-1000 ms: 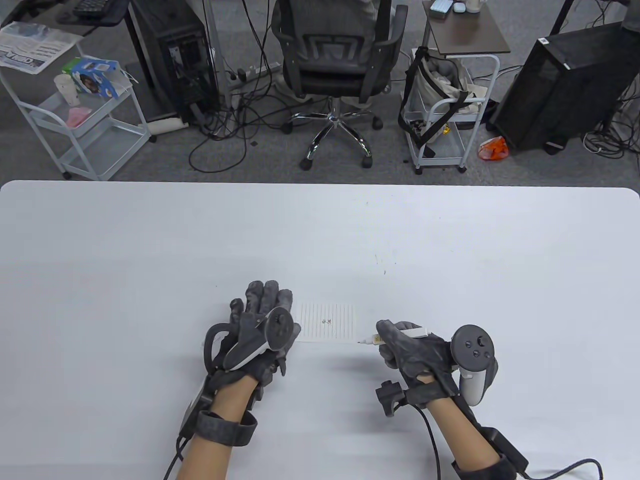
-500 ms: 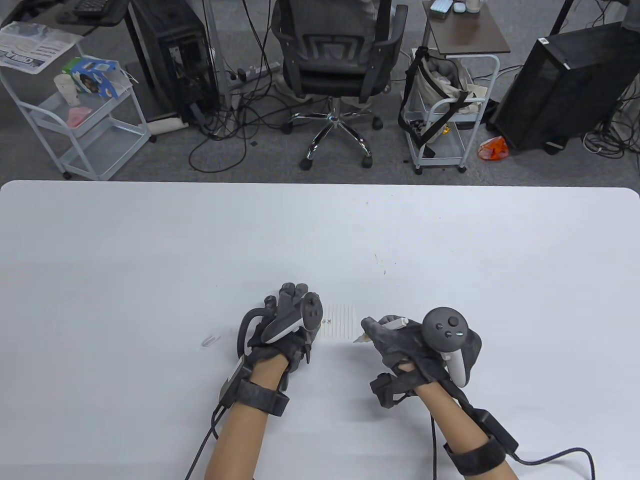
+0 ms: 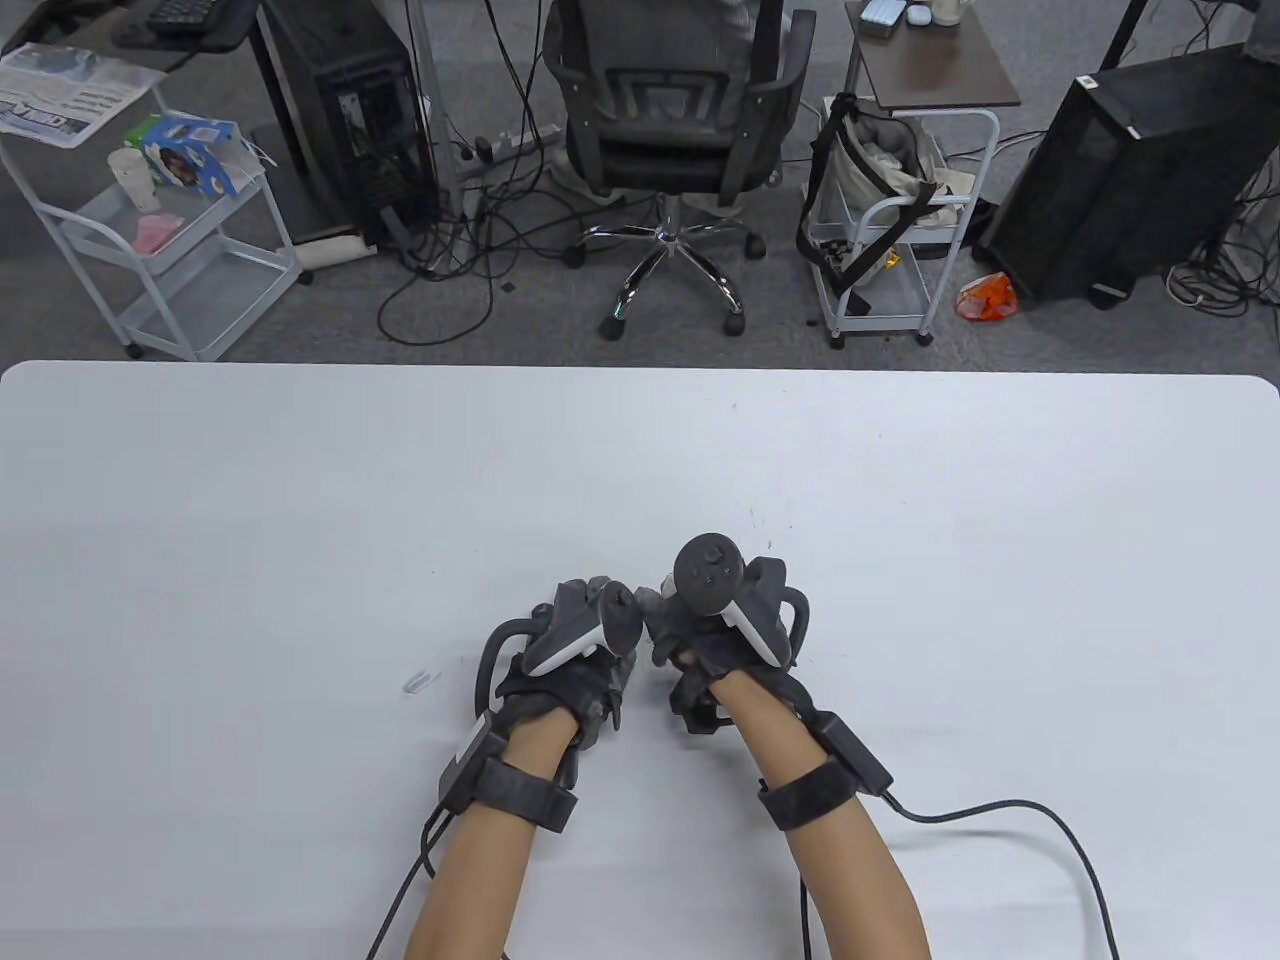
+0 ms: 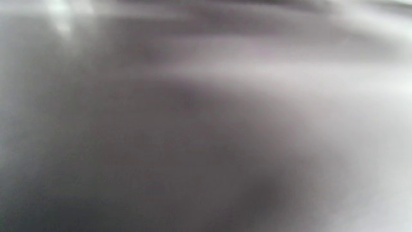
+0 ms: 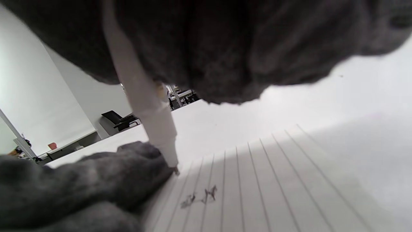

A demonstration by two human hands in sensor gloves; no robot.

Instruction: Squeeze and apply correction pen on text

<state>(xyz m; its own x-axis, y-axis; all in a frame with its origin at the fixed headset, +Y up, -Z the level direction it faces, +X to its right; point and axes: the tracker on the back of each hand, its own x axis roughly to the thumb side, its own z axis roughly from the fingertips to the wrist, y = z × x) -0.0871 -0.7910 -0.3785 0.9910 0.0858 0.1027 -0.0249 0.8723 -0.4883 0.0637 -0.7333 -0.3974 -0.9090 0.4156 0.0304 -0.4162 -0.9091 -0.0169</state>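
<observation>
Under the right hand, only its wrist view shows the gripped correction pen tip over lined paper; left hand grip unclear.

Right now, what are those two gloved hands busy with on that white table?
The right hand holds a white correction pen, its tip just above a lined sheet of paper, close to some small dark written marks. The left hand rests beside it on the sheet's edge, seemingly steadying it. No white fluid shows on the writing yet. A small clear cap lies to the left.
</observation>
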